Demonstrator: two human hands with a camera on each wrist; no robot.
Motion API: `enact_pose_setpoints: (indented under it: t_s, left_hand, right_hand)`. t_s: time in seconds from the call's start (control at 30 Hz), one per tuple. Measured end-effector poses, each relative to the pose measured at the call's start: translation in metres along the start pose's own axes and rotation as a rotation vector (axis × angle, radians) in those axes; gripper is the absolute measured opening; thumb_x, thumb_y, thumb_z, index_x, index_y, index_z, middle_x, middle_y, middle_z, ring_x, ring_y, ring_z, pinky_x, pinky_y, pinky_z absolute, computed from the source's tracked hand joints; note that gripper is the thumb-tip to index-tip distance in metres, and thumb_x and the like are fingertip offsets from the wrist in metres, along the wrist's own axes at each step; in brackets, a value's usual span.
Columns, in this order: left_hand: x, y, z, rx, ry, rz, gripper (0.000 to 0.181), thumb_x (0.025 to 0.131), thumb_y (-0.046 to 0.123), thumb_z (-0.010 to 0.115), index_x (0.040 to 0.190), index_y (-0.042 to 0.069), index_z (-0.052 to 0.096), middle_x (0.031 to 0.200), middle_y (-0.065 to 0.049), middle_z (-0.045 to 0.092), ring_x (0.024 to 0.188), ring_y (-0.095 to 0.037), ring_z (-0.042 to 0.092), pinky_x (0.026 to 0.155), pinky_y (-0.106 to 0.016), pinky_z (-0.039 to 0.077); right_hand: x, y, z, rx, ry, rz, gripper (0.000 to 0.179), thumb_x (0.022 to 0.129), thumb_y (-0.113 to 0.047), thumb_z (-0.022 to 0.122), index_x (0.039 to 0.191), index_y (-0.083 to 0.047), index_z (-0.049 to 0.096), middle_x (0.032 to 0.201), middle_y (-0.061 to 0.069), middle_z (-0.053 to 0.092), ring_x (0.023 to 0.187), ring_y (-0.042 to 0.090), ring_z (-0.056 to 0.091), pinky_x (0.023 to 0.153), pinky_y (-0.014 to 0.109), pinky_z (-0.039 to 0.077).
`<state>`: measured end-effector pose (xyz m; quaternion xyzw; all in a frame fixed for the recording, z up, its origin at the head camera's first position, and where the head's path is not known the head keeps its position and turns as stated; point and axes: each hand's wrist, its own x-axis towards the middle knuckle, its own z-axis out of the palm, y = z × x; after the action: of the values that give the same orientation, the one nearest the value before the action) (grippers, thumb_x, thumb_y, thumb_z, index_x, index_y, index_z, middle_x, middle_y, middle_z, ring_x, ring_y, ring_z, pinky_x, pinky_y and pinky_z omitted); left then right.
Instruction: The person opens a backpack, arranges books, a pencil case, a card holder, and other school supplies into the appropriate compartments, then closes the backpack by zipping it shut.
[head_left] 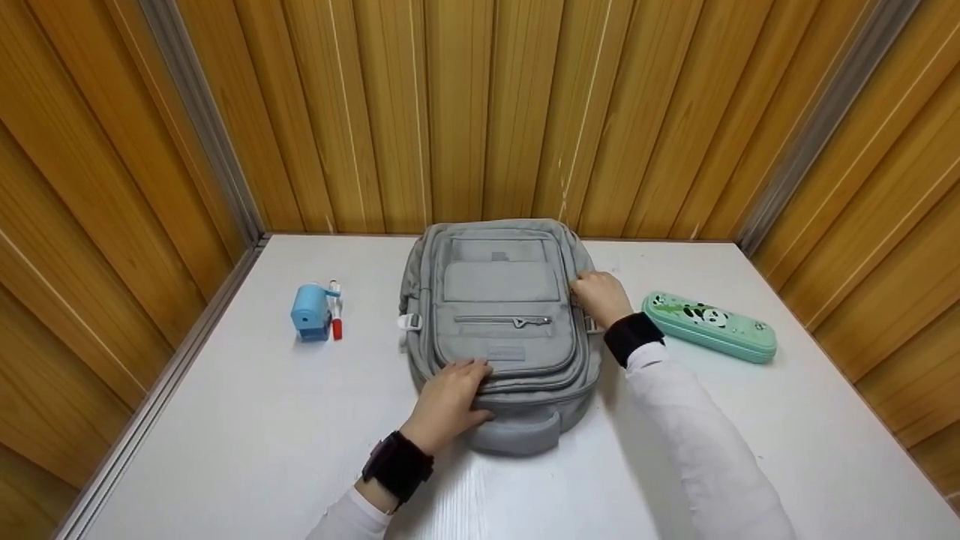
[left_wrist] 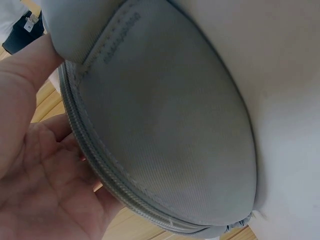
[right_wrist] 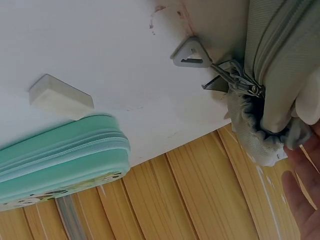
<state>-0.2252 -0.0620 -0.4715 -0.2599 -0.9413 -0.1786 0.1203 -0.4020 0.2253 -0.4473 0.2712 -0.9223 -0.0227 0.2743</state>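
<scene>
A grey backpack (head_left: 501,282) lies front side up in the middle of the white table, its carry handle (head_left: 517,435) toward me. My left hand (head_left: 448,399) rests over the backpack's near edge, fingers on the front panel and thumb beside the handle. In the left wrist view its palm is spread along the zipped rim (left_wrist: 107,172). At the bag's right side my right hand (head_left: 602,297) has its fingers bent in at the edge. The right wrist view shows thumb and fingertips pinching grey fabric by the gathered side pocket (right_wrist: 250,132).
To the right lies a mint-green panda pencil case (head_left: 709,326). A white eraser-like block (right_wrist: 61,96) sits beside it in the right wrist view. A blue pencil sharpener (head_left: 310,309) and a red-capped marker (head_left: 337,319) are at left. Wood-patterned walls (head_left: 480,112) enclose the table.
</scene>
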Motion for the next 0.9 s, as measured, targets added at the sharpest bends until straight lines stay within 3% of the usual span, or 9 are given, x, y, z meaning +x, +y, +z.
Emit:
enact_pose_setpoints:
  t_s: [0.2, 0.4, 0.9]
  left_hand:
    - [-0.001, 0.001, 0.001, 0.030, 0.017, 0.009, 0.062, 0.075, 0.026, 0.092, 0.126, 0.003, 0.066, 0.133, -0.014, 0.070, 0.125, -0.033, 0.066, 0.112, -0.047, 0.050]
    - [-0.002, 0.001, 0.001, 0.048, 0.029, 0.003, 0.063, 0.074, 0.025, 0.092, 0.126, 0.003, 0.066, 0.134, -0.014, 0.070, 0.125, -0.033, 0.066, 0.111, -0.047, 0.051]
    - [-0.002, 0.003, 0.000, 0.029, 0.019, -0.009, 0.064, 0.073, 0.025, 0.092, 0.127, 0.002, 0.066, 0.135, -0.015, 0.069, 0.126, -0.033, 0.065, 0.112, -0.047, 0.050]
  right_hand:
    - [-0.005, 0.000, -0.005, 0.059, -0.006, 0.052, 0.007, 0.086, 0.005, 0.067, 0.080, 0.003, 0.068, 0.079, 0.021, 0.067, 0.073, 0.040, 0.068, 0.061, 0.053, 0.057]
    - [-0.006, 0.003, -0.011, 0.085, -0.025, 0.003, 0.006, 0.085, 0.005, 0.070, 0.081, 0.000, 0.070, 0.079, 0.018, 0.065, 0.074, 0.038, 0.067, 0.061, 0.051, 0.057]
    - [-0.011, 0.004, -0.040, 0.198, -0.233, -0.012, 0.007, 0.085, 0.001, 0.075, 0.080, -0.001, 0.070, 0.080, 0.015, 0.065, 0.076, 0.038, 0.067, 0.066, 0.051, 0.056]
